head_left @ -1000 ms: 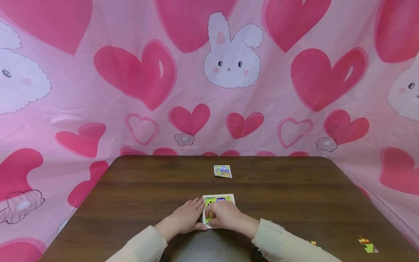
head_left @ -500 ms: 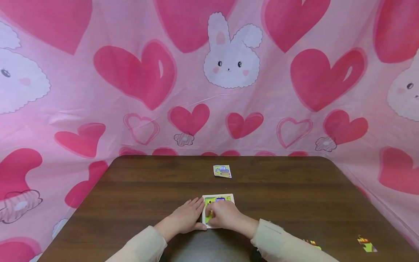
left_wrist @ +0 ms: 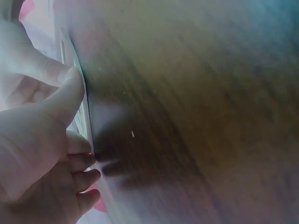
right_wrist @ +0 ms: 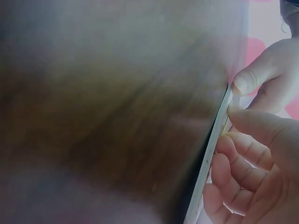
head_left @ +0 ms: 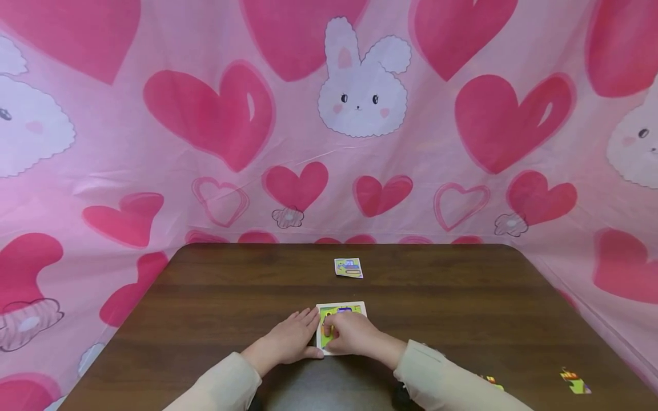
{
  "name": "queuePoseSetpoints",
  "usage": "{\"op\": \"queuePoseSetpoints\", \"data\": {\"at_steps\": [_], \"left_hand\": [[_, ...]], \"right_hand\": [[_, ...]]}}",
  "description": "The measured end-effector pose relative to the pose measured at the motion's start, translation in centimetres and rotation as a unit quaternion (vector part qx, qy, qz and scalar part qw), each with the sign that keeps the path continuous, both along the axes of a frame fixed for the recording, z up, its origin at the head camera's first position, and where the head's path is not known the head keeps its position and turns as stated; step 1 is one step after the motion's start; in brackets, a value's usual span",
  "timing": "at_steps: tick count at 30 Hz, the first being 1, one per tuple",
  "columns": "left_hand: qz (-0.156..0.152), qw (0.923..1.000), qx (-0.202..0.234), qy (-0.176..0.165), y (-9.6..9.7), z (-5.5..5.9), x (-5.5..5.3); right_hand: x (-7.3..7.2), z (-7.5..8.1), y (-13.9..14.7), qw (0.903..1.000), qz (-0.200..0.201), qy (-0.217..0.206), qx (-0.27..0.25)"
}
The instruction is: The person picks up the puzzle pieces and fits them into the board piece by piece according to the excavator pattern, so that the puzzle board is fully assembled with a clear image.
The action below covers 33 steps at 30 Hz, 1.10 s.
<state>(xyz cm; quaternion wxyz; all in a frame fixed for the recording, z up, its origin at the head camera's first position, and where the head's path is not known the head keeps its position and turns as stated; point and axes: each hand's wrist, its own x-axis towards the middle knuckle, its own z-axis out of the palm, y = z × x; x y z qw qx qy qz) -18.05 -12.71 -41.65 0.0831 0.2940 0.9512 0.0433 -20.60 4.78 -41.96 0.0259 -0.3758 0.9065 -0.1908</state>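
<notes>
A square jigsaw puzzle board with a white rim and a green, yellow and blue picture lies flat near the table's front. My left hand rests along its left side, fingers straight, with the thumb at the near left corner. Over the picture my right hand is bent down, index finger and thumb curled onto the board and hiding much of it. In the right wrist view, the right thumb meets the board's edge and the other fingers curl above the picture. I cannot tell whether a puzzle piece is between them.
A small picture card showing a blue vehicle lies farther back on the dark wooden table. One loose puzzle piece is at the far right; other yellow pieces show beside the right sleeve. A pink heart-patterned cloth hangs behind.
Both hands keep nearly the same places on the board. The right forearm has shifted slightly, so more of the yellow pieces beside the sleeve shows than one second ago.
</notes>
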Motion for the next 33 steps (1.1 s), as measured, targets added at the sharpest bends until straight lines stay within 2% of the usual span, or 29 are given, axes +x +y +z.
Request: {"op": "queuePoseSetpoints", "data": {"at_steps": [5, 13, 19, 27, 33], "left_hand": [[0.000, 1.0000, -0.001, 0.002, 0.0, -0.2, 0.0], [-0.001, 1.0000, 0.000, 0.006, 0.0, -0.2, 0.0], [-0.002, 0.9999, -0.002, 0.011, -0.1, -0.2, -0.1], [0.001, 1.0000, 0.001, 0.008, -0.1, 0.0, 0.0], [0.003, 1.0000, -0.004, 0.001, 0.1, 0.0, 0.0]], "right_hand": [[0.2, 0.1, 0.1, 0.9998, -0.002, 0.015, 0.009], [0.3, -0.1, 0.0, 0.9998, -0.017, 0.011, -0.003], [0.0, -0.1, -0.3, 0.9996, -0.024, -0.011, -0.008], [-0.4, 0.0, -0.3, 0.9994, -0.009, -0.030, -0.011], [-1.0, 0.7, 1.0, 0.9963, 0.012, -0.067, -0.053]]}}
